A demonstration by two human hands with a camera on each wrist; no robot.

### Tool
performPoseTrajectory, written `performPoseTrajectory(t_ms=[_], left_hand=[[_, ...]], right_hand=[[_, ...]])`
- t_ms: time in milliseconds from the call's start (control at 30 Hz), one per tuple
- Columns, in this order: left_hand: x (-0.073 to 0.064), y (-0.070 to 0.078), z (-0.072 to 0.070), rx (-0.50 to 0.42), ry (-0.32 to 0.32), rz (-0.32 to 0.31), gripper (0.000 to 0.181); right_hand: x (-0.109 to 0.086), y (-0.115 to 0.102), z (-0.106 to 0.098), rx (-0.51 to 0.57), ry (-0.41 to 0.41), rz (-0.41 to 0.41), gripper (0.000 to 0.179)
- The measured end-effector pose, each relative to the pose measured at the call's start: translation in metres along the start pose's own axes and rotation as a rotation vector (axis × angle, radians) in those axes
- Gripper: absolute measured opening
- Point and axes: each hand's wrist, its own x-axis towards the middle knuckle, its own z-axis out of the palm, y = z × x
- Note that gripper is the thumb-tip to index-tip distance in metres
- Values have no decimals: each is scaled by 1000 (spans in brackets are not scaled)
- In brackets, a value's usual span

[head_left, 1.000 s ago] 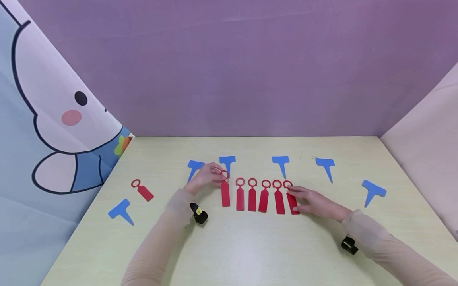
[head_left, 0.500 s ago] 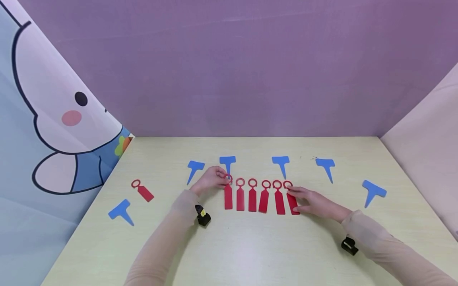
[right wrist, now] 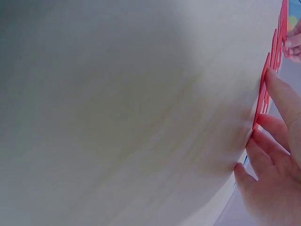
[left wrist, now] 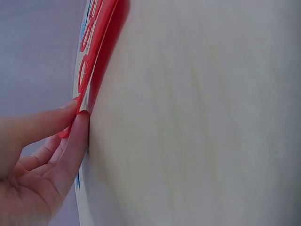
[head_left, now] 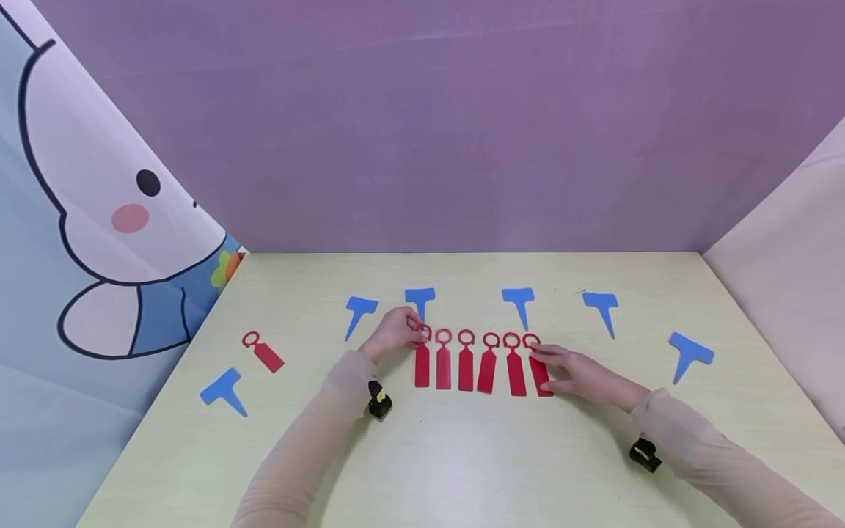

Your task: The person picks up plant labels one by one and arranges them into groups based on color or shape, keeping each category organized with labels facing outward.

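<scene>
My left hand point(head_left: 396, 328) pinches a red tag point(head_left: 422, 370) by its ring end, between thumb and fingertips in the left wrist view. This tag is the leftmost of a row of several red ring-topped tags, such as the second red tag point(head_left: 443, 368) close beside it. At the other end of the row, my right hand point(head_left: 587, 372) touches the rightmost red tag point(head_left: 538, 372), its fingers fairly straight and spread in the right wrist view. Part of that tag's ring is hidden by the fingers.
One more red tag point(head_left: 268, 357) lies apart at the left, near a blue T-shaped marker point(head_left: 223, 391). Several more blue T-shaped markers lie behind the row, among them a blue marker point(head_left: 518, 300). The pale table point(head_left: 462, 462) ends at a purple backdrop point(head_left: 462, 147).
My left hand has moved to the right with its red tag, which now stands in line close to the row. My right hand has stayed in place.
</scene>
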Motion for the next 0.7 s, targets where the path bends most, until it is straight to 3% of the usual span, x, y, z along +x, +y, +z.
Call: performPoseTrajectory(t_ms=[700], left_hand=[[-1,7,2,257,-1,-2,19]], right_hand=[[1,1,0,7,-2,2,59]])
